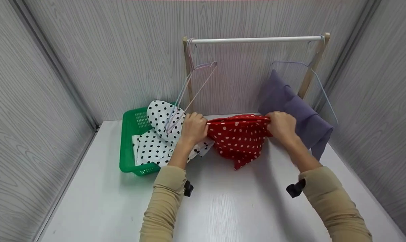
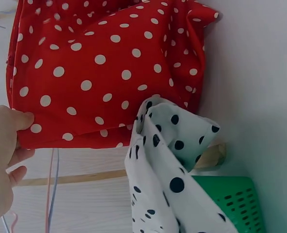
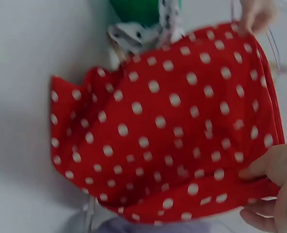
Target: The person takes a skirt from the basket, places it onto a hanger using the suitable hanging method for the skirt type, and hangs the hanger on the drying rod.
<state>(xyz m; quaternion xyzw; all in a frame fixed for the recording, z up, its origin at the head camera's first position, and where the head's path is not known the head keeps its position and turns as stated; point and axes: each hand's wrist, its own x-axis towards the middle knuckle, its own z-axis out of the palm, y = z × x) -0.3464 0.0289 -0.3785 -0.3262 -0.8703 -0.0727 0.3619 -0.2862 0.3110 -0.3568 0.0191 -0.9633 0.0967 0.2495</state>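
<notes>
A red cloth with white dots [image 1: 238, 139] hangs between the two hands above the table. The left hand [image 1: 195, 127] pinches its upper left corner, thumb on the near face in the left wrist view. At the other end, the right hand [image 1: 283, 125] grips the upper right edge; its thumb presses on the fabric [image 3: 182, 121] in the right wrist view. The cloth's lower part droops to a point near the tabletop. White cloth with black dots [image 1: 155, 144] lies beside the left hand, spilling from a green basket [image 1: 124, 148].
Behind the hands stands a rack with a white rod [image 1: 256, 40]. Thin hangers [image 1: 203, 80] hang at its left end. A purple cloth [image 1: 290, 104] drapes from a hanger [image 1: 325, 92] at the right. Wood-grain walls [image 1: 122, 50] enclose the white table [image 1: 219, 208].
</notes>
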